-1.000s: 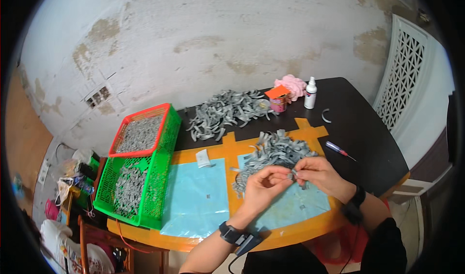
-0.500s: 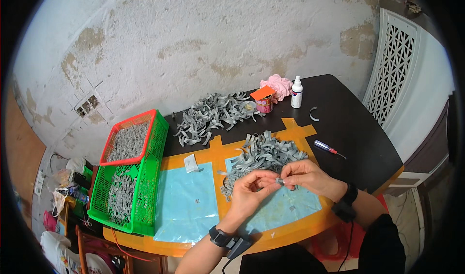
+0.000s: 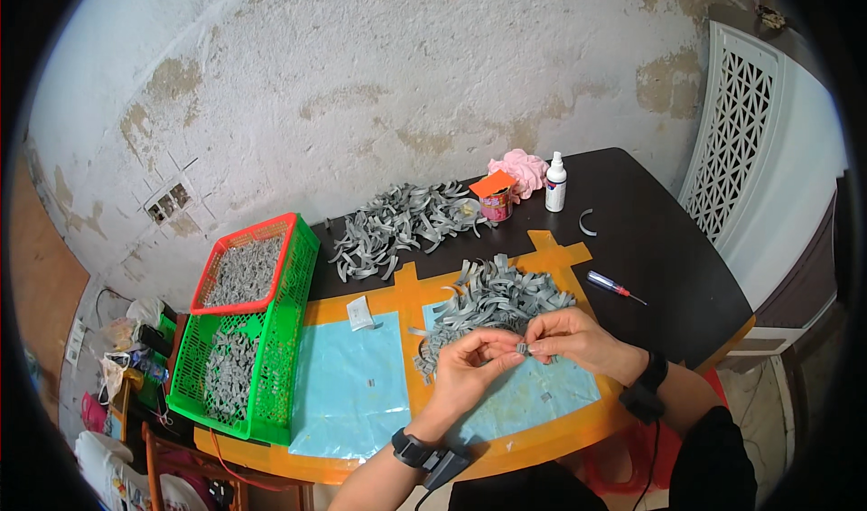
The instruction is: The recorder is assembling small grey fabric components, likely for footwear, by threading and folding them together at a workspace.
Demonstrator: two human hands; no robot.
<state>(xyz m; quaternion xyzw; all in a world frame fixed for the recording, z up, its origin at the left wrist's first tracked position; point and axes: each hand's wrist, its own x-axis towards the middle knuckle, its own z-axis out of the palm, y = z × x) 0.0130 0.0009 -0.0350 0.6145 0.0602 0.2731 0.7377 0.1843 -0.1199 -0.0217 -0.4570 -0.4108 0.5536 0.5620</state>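
My left hand (image 3: pixel 471 366) and my right hand (image 3: pixel 582 341) meet over the right blue sheet (image 3: pixel 506 407). Between their pinched fingertips is a small grey ribbed piece (image 3: pixel 523 349), partly covered by the fingers. Just beyond my hands rises a heap of curved grey strips (image 3: pixel 506 294). A few tiny grey bits lie on the blue sheets. To the right of the heap lies a screwdriver (image 3: pixel 610 285) with a clear, blue and red handle.
A green basket (image 3: pixel 280 366) with grey pieces stands at the left, a red-rimmed basket (image 3: pixel 287 262) on it. Behind are another strip heap (image 3: pixel 397 222), a can (image 3: pixel 496 206), a pink cloth (image 3: pixel 522 169) and a white spray bottle (image 3: pixel 555 186). A white packet (image 3: pixel 359 312) lies left of centre.
The small grey piece has turned between my fingertips, and my left thumb and fingers have come closer around it. The whole view has shifted slightly.
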